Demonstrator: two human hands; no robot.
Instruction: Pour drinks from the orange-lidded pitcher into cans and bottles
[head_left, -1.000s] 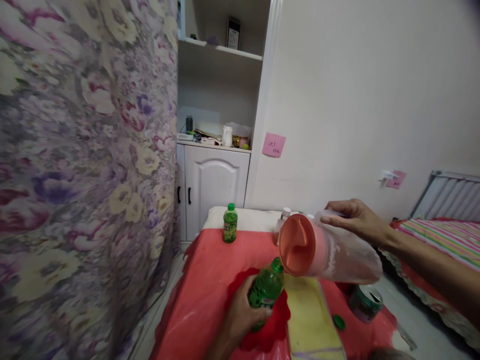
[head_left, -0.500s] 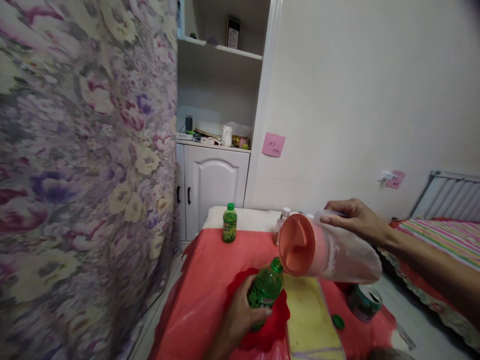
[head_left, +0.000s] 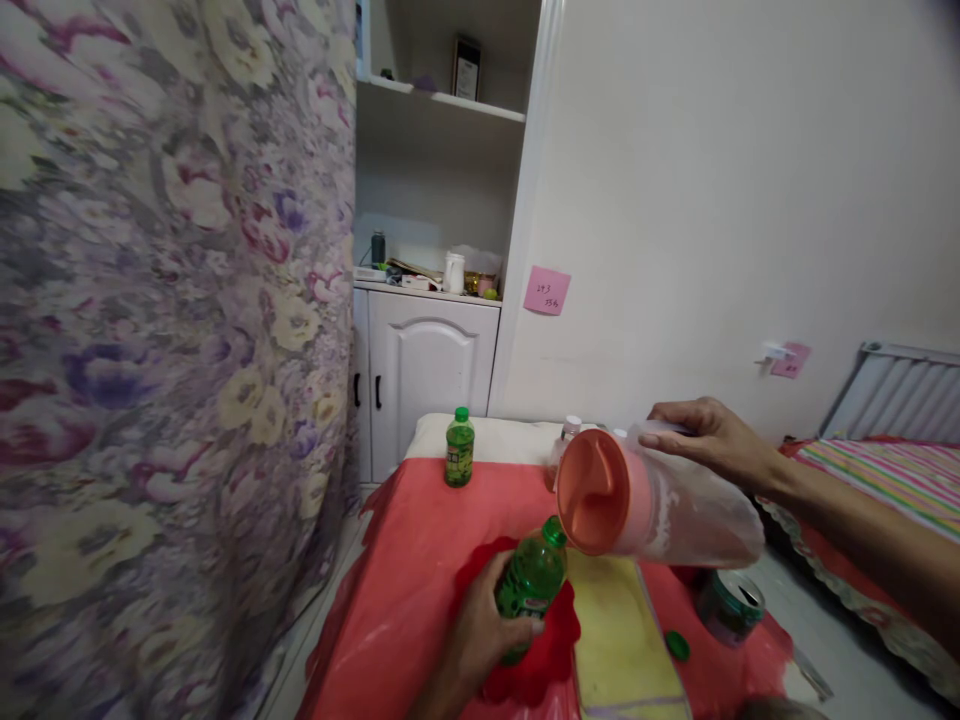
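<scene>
My left hand point(head_left: 487, 625) is wrapped round a green bottle point(head_left: 534, 580), tilted slightly right over a red scalloped dish point(head_left: 555, 660). My right hand point(head_left: 701, 430) grips the handle of a clear pitcher point(head_left: 697, 510) with an orange lid point(head_left: 596, 492). The pitcher lies nearly on its side, its lid just above and right of the bottle's mouth. I cannot make out any liquid between them. A green cap point(head_left: 677, 645) lies on the red cloth, right of a yellow cloth point(head_left: 622, 635).
Another green bottle point(head_left: 460, 450) stands at the back of the red-covered table point(head_left: 390, 580). A white-capped bottle point(head_left: 570, 430) is partly behind the pitcher. An opened can point(head_left: 731, 605) stands at the right. A floral curtain point(head_left: 180, 350) hangs left; a bed point(head_left: 892, 490) is at right.
</scene>
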